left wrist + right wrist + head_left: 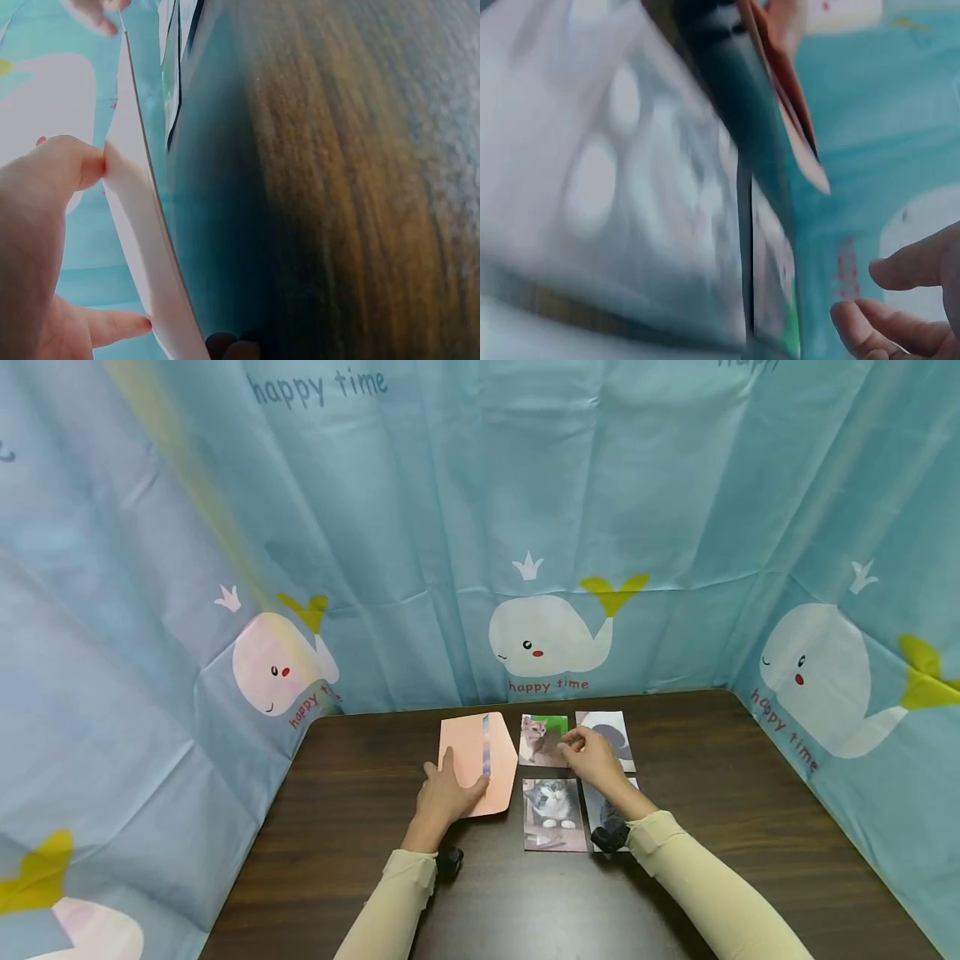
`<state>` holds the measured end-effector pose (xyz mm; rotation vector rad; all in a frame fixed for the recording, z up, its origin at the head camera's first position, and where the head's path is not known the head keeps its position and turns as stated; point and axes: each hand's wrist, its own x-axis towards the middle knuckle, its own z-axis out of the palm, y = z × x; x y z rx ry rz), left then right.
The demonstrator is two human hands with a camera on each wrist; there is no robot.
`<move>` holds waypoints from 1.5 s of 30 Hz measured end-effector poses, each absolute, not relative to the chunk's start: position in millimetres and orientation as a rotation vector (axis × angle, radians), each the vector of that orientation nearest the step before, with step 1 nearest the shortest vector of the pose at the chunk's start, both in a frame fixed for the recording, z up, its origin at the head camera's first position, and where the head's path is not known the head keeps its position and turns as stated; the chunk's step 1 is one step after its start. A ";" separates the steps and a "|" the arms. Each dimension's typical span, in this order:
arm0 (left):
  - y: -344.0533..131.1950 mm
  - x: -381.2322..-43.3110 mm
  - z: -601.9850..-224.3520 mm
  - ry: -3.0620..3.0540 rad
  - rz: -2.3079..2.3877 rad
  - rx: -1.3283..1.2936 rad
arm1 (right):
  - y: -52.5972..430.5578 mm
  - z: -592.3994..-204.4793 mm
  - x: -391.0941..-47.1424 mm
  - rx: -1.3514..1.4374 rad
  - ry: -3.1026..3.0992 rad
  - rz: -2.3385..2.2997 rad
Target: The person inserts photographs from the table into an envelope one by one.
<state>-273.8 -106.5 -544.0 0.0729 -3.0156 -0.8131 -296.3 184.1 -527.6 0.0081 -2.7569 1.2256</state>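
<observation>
A peach-pink envelope (462, 739) has its pointed flap to the right, with a narrow bluish strip (486, 743) showing along the flap line. My left hand (441, 793) holds its near left part: thumb (82, 161) on the upper face, darker fingertips (232, 349) at the lower edge. To the right lie cat photos: a kitten on green (536, 739), a grey-and-white cat (553, 814), a photo with a grey rounded shape (611, 735), and one partly hidden under my right wrist (596, 810). Over the kitten photo's right edge hovers my right hand (596, 760), fingers loosely bent, with a gap between thumb and fingertips.
A dark brown wooden table (352, 860) carries everything. Light blue curtains (420, 527) with whale prints enclose its back and sides. Black wrist cameras (611, 837) sit on both wrists, the right one low over the nearest photos.
</observation>
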 end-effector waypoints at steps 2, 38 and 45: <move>-107.4 -272.9 -544.2 -3.016 -0.814 0.075 | 197.8 -527.5 -295.7 -0.025 -2.773 1.179; -105.7 -272.1 -546.1 -3.003 -0.816 0.090 | 272.2 -550.8 -299.6 -0.367 -2.958 0.796; -107.2 -271.8 -547.8 -3.008 -0.820 0.082 | 273.0 -548.9 -299.4 -0.372 -2.949 0.854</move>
